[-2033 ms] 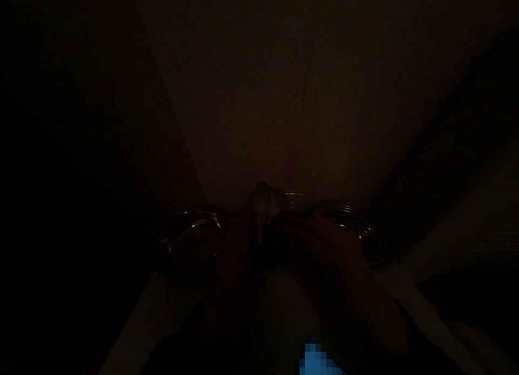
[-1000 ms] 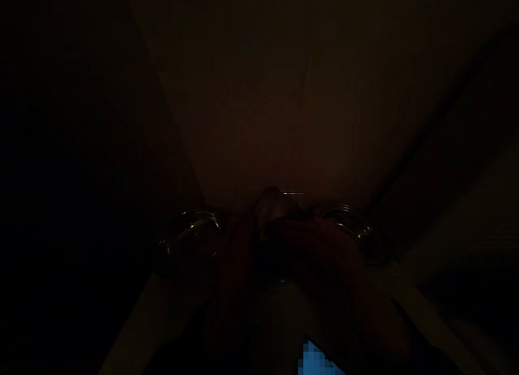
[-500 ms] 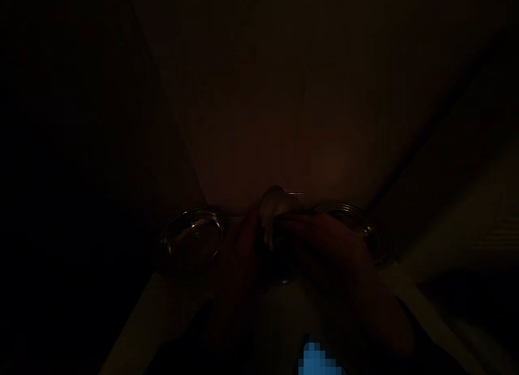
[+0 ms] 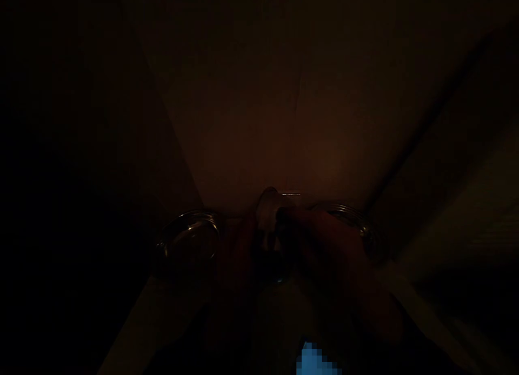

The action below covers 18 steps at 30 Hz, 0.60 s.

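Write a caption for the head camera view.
Left hand and right hand meet at a pale object between two glass bowls in dim light.

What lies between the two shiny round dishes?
Head view: the left hand, right hand and a dim pale object lie between the left dish and right dish.

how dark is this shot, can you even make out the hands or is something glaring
In the head view the frame is heavily underexposed, with a dim reddish cast; the right hand and left hand are murky, edgeless shapes, the round glass dish shows only faint rim highlights, and the sole sharp glare is a thin white glint; the blue patch is pixelated.
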Each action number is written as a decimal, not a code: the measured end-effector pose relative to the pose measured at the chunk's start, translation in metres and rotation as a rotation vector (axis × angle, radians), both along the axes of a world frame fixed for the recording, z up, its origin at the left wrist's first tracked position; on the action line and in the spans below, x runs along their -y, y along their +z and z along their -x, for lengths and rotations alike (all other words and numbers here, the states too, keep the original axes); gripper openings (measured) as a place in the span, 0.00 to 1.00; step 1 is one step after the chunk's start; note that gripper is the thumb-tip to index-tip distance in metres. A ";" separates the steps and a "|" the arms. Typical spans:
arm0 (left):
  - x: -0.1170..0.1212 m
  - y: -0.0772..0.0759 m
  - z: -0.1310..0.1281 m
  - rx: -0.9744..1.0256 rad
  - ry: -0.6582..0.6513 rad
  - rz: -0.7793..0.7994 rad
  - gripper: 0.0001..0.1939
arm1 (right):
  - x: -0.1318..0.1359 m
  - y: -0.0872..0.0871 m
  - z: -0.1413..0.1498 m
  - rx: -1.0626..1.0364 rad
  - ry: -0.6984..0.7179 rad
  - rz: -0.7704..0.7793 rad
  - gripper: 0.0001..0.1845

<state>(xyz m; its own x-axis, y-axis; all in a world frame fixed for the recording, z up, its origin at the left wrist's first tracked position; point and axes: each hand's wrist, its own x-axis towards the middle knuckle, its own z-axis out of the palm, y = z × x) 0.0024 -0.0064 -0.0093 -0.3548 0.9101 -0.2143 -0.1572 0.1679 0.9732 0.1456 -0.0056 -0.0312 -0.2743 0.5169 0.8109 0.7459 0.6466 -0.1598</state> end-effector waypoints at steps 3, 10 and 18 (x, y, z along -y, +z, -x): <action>0.003 0.003 -0.002 0.015 0.031 0.046 0.16 | -0.005 0.002 -0.007 -0.041 -0.057 0.012 0.13; -0.002 -0.003 0.004 0.102 -0.038 0.008 0.15 | 0.015 0.007 0.007 0.016 0.178 0.021 0.11; 0.004 0.004 0.002 0.105 -0.111 -0.004 0.12 | -0.002 0.007 -0.006 -0.073 -0.098 0.028 0.12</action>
